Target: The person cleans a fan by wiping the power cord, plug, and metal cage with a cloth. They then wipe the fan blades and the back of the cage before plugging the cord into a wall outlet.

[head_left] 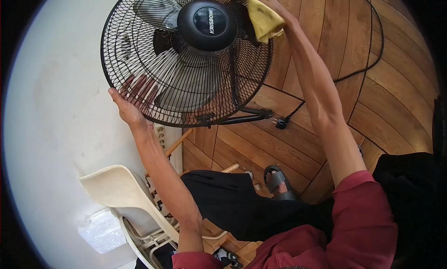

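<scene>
A black wire-caged fan (208, 25) with a round hub marked KRISBOW fills the upper middle. My left hand (132, 103) grips the lower left rim of its cage, thumb outside and fingers behind the wires. At the upper right of the cage, my right hand (272, 3) holds a yellow cloth (263, 20) against the rim. The cloth has dark smudges and hangs down beside the cage. Grey blades show through the wires. Part of the fan's black stand (251, 115) shows below the cage.
A black plug (281, 123) and its cable (356, 73) lie on the wooden floor (396, 101). At the lower left are a cream chair (121, 187), a clear plastic packet (100, 229) and a socket strip (161, 137) by the white wall (56, 106). My sandalled foot (279, 183) is below.
</scene>
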Available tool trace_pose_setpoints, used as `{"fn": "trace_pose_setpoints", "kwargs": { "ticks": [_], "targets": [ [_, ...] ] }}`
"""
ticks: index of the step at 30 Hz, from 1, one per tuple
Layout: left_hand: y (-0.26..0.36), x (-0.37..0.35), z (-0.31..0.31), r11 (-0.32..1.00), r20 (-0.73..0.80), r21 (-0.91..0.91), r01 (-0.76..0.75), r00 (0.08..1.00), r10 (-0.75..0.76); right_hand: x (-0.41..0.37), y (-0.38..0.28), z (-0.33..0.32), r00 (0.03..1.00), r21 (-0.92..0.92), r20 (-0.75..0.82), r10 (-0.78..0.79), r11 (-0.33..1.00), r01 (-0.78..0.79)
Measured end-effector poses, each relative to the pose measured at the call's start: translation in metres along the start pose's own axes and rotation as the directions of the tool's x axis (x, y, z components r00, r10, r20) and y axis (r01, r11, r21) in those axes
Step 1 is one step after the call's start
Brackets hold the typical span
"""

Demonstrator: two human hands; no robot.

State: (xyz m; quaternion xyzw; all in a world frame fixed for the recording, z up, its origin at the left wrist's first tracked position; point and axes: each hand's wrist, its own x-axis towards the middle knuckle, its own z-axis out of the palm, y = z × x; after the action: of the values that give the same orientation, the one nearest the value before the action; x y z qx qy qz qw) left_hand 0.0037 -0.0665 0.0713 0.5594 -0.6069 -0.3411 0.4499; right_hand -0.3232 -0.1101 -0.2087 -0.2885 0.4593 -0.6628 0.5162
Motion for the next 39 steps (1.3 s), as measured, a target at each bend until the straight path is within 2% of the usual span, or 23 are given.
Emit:
{"fn": "trace_pose_setpoints", "kwargs": {
  "ticks": [1, 3, 4, 5, 7, 9, 11, 12, 13, 15, 18, 22, 25, 28, 31, 33, 35, 36, 37, 38, 39],
  "targets": [
    [0.000, 0.001, 0.000, 1.000, 0.001, -0.009, -0.001, 1.000, 0.001, -0.017, 0.018, -0.007, 0.999, 0.112, 0.033, 0.043, 0.993, -0.046],
    [-0.003, 0.003, -0.002, 1.000, 0.003, -0.024, 0.000, 1.000, 0.000, -0.056, 0.071, -0.012, 0.963, 0.270, 0.135, -0.232, 0.944, 0.189],
    [-0.004, 0.005, -0.005, 1.000, 0.010, -0.011, 0.000, 1.000, 0.000, -0.086, 0.076, -0.003, 0.992, 0.438, 0.101, -0.077, 0.899, 0.025],
    [-0.007, 0.008, -0.007, 0.999, 0.030, 0.009, -0.038, 0.999, 0.038, -0.125, 0.069, 0.016, 0.992, 0.594, 0.097, 0.086, 0.794, -0.127],
    [-0.002, 0.003, -0.001, 1.000, 0.024, 0.012, -0.027, 0.999, 0.027, -0.175, 0.062, 0.050, 0.956, 0.595, -0.046, 0.289, 0.777, -0.206],
    [-0.002, -0.001, 0.000, 1.000, 0.028, 0.015, -0.018, 0.999, 0.017, -0.200, 0.101, 0.086, 0.988, 0.683, -0.109, 0.108, 0.731, -0.004],
    [-0.002, 0.002, -0.001, 1.000, 0.032, 0.002, -0.011, 0.999, 0.011, -0.218, 0.119, 0.121, 0.976, 0.728, -0.195, 0.094, 0.680, 0.080],
    [-0.003, 0.003, -0.004, 1.000, 0.032, -0.007, 0.012, 0.999, -0.012, -0.226, 0.148, 0.131, 0.955, 0.362, -0.277, 0.109, 0.932, -0.001],
    [-0.005, 0.005, -0.007, 1.000, 0.036, -0.009, 0.011, 0.999, -0.011, -0.242, 0.113, 0.136, 0.950, 0.466, -0.263, 0.169, 0.884, -0.028],
    [-0.009, 0.011, -0.012, 1.000, 0.049, -0.018, 0.005, 0.999, -0.004, -0.237, 0.094, 0.135, 0.918, 0.526, -0.382, 0.108, 0.842, 0.120],
    [-0.002, 0.001, -0.004, 0.998, 0.055, -0.001, 0.062, 0.997, -0.062, -0.183, 0.090, 0.061, 0.961, 0.456, -0.270, 0.050, 0.886, 0.082],
    [-0.007, 0.006, -0.005, 1.000, 0.027, -0.028, -0.003, 1.000, 0.004, -0.136, 0.055, -0.003, 0.991, 0.167, -0.130, -0.039, 0.984, 0.061],
    [-0.009, 0.009, -0.009, 0.999, 0.052, -0.049, -0.002, 0.999, 0.005, -0.100, 0.043, -0.001, 0.988, -0.075, -0.120, -0.099, 0.993, 0.091],
    [-0.007, 0.009, -0.005, 0.998, 0.029, -0.058, 0.029, 0.999, -0.027, -0.068, 0.048, 0.015, 0.977, -0.201, -0.178, -0.116, 0.976, 0.079],
    [-0.005, 0.006, -0.007, 0.998, 0.023, -0.058, 0.034, 0.999, -0.033, -0.098, 0.080, 0.036, 0.944, -0.198, -0.321, -0.079, 0.980, 0.015],
    [-0.008, 0.008, -0.009, 0.997, 0.041, -0.069, 0.028, 0.999, -0.025, -0.154, 0.111, 0.071, 0.902, -0.183, -0.432, 0.001, 0.979, -0.089],
    [-0.006, 0.006, -0.008, 0.995, 0.052, -0.088, 0.048, 0.998, -0.044, -0.230, 0.131, 0.124, 0.894, -0.222, -0.446, 0.049, 0.961, -0.164],
    [-0.007, 0.007, -0.008, 0.994, 0.053, -0.093, 0.050, 0.998, -0.045, -0.267, 0.130, 0.149, 0.928, -0.337, -0.351, -0.127, 0.941, 0.001],
    [-0.006, 0.006, -0.009, 0.994, 0.052, -0.093, 0.053, 0.997, -0.049, -0.287, 0.122, 0.161, 0.934, -0.366, -0.241, -0.262, 0.916, 0.163],
    [-0.005, 0.003, -0.006, 0.995, 0.039, -0.081, 0.058, 0.998, -0.055, -0.308, 0.113, 0.174, 0.912, -0.366, -0.125, -0.390, 0.873, 0.323],
    [-0.010, 0.009, -0.011, 0.995, 0.049, -0.101, 0.018, 0.999, -0.013, -0.305, 0.090, 0.179, 0.884, -0.353, -0.053, -0.465, 0.836, 0.420]
  ]
}}
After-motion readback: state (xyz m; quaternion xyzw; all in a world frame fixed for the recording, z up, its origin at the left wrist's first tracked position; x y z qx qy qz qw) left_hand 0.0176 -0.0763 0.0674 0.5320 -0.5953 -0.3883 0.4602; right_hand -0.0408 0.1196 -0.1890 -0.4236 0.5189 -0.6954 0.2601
